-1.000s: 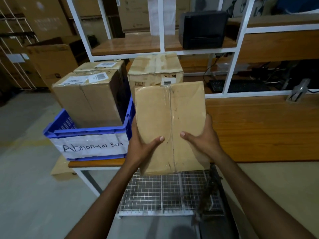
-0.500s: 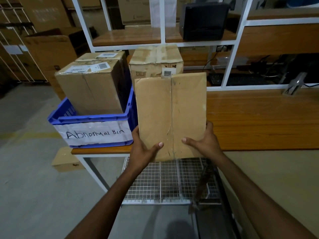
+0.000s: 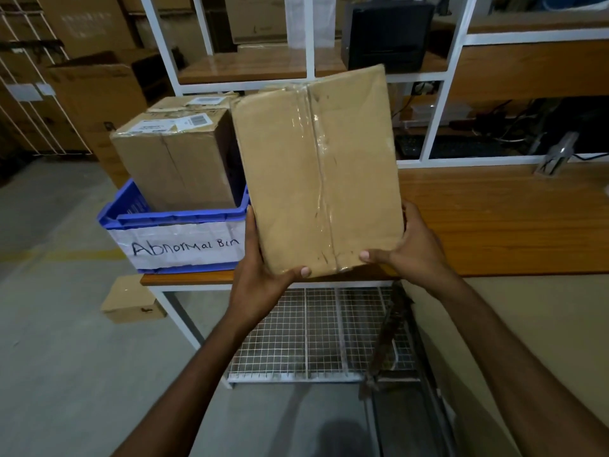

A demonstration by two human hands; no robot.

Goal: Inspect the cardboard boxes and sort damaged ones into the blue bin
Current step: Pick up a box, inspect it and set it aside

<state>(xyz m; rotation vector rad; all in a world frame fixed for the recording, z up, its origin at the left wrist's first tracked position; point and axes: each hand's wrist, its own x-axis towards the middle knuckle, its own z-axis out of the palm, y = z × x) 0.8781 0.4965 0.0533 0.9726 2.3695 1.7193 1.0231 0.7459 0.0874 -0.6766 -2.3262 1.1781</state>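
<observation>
The cardboard box (image 3: 316,169), clasped at its lower corners by left hand (image 3: 260,275) and right hand (image 3: 412,252), is lifted higher than before over the worktop's (image 3: 494,219) front edge (inspection seemingly unfinished).

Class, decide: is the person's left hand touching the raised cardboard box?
Touching. The head view shows the left hand gripping the lower left corner of the box, thumb on its front.

Before you runs a wooden counter (image 3: 494,225). At its back edge rises a white shelf frame (image 3: 441,103), with a black printer (image 3: 389,34) on the upper shelf and a dark keyboard (image 3: 461,148) lower down. Under the counter's front edge you see a wire-grid rack (image 3: 313,341).
</observation>
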